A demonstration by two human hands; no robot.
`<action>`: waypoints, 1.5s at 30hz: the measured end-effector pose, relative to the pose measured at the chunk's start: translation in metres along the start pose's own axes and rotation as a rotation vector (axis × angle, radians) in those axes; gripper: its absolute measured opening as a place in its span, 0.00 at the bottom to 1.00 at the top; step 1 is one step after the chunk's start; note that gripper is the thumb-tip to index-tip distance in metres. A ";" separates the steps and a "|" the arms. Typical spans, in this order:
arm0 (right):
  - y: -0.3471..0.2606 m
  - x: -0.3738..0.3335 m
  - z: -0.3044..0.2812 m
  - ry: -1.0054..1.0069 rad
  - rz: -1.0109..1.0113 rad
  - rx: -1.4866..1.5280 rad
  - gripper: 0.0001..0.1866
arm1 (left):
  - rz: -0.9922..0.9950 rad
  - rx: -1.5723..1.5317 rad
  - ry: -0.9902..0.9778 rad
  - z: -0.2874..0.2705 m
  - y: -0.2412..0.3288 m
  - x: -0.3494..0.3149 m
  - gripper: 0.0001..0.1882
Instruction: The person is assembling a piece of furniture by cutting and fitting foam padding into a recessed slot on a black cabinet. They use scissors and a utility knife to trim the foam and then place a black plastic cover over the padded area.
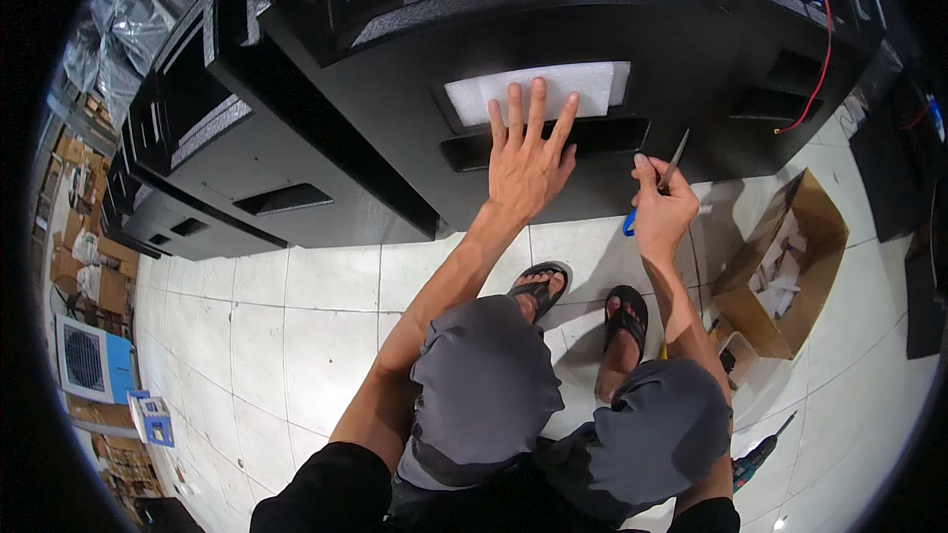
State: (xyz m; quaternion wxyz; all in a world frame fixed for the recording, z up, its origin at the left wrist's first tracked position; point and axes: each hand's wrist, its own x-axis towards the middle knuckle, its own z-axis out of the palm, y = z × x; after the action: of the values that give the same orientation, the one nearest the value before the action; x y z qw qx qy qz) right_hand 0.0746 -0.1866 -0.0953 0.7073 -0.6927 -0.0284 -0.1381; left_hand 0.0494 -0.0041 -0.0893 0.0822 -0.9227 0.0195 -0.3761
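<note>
The left hand [528, 163] lies palm-down with its fingers spread and straight, pressing on the white foam [594, 87] at their twelve o'clock, set in a recess of the black cabinet [385, 114] just above a dark slot [612, 135]. The right hand, [670, 207] at the left's four o'clock, has its fingers closed around the scissors [678, 155], the tip pointing to one o'clock. Should the left palm lift or push unevenly, the foam could shift or drop out, if nothing else fixes it; whether anything does cannot be told. The bare point could scratch the cabinet or nick the left wrist if the right hand swung toward ten o'clock. A loosened grip could let the scissors fall near the sandalled right foot [626, 324] at seven o'clock.
</note>
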 end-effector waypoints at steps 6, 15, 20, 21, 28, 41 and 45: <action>0.008 -0.002 -0.007 -0.033 -0.019 -0.079 0.12 | -0.008 -0.039 -0.126 -0.012 -0.005 0.002 0.46; 0.017 -0.007 -0.008 -0.089 -0.002 -0.139 0.12 | 0.006 0.035 0.004 -0.003 -0.007 -0.003 0.44; 0.016 -0.005 -0.022 -0.096 -0.011 -0.179 0.12 | -0.022 -0.062 -0.003 0.008 -0.010 -0.024 0.43; 0.016 -0.004 -0.023 -0.087 -0.023 -0.165 0.12 | -0.040 -0.090 -0.020 0.008 -0.007 -0.028 0.42; 0.022 -0.001 -0.021 -0.069 -0.004 -0.171 0.12 | -0.096 -0.207 0.005 -0.001 0.011 -0.033 0.43; 0.051 -0.002 -0.036 -0.162 -0.063 -0.363 0.13 | -0.296 -0.397 0.020 -0.008 0.035 -0.030 0.42; 0.059 -0.003 -0.048 -0.206 -0.081 -0.461 0.14 | -0.349 -0.521 0.131 0.000 0.041 -0.029 0.39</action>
State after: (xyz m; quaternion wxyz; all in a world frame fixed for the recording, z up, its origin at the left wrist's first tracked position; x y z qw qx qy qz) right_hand 0.0783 -0.2334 -0.1551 0.5179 -0.8444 -0.0956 -0.0980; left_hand 0.0303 -0.0415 -0.1160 -0.2242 -0.8760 -0.0381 -0.4254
